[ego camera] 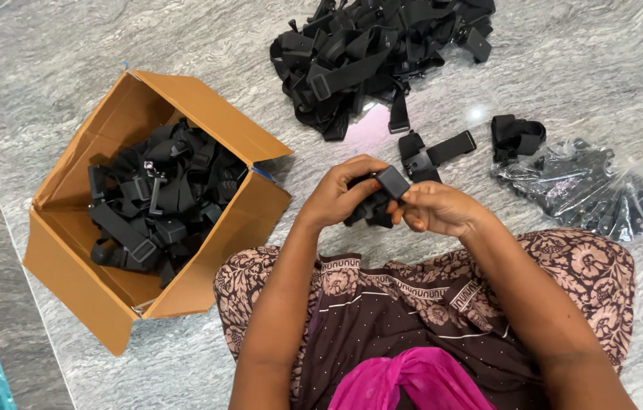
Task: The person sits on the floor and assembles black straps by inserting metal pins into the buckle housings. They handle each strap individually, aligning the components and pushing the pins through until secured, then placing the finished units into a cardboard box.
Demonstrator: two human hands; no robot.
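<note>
A cardboard box (120,292) lies open on the floor (564,68) at the person's left, flaps splayed, and it is about half full of black straps (158,201), webbing tangled together with hard plastic buckles showing among the loops. To the right sits a clear plastic bag (587,190), crinkled and shiny, packed with small black plastic parts. Beyond the hands, a loose pile (374,53) of the same black straps is heaped straight on the floor, with two stray straps (435,152) lying between that pile and the bag.

Both hands meet over the person's lap, just above the knees. The left hand (340,197) is curled round a black strap piece (378,199), fingers closed on its bundled webbing. The right hand (435,206) pinches the squarish, matte buckle end of the same piece between thumb and fingertips.

The floor is polished grey stone, veined and glossy, with light glinting off it. The person's skirt (427,304) is soft brown cloth with a floral print, and a bright pink cloth (412,383) is bunched at the waist.
</note>
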